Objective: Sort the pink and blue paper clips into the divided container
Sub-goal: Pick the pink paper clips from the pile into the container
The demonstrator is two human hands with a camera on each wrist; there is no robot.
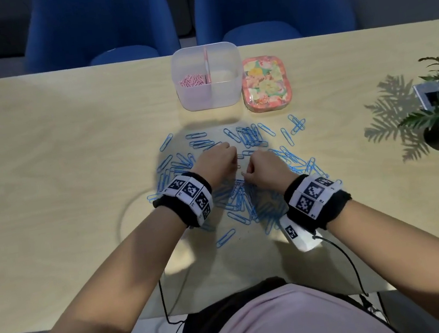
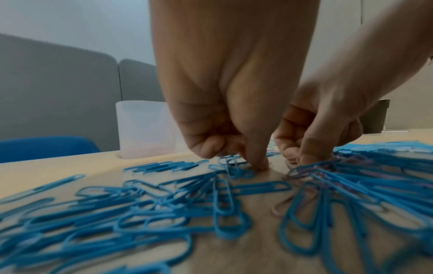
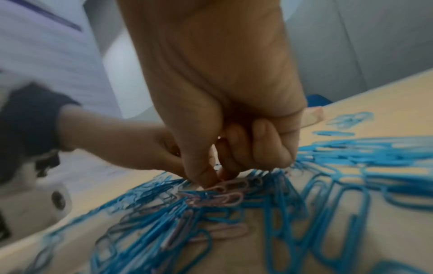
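Found both hands low over the mixed heap at table centre, right hand pinching pink paper clips out of the blue paper clips, left hand curled, grip unconfirmed, divided container standing far, pink already in its left compartment.

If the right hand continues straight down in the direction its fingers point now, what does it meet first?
Most likely the small pink paper clips directly under the right hand, which lie mixed in the blue paper clips, with the table just beneath. Whether the fingertips already touch them is unclear from the blurred wrist view.
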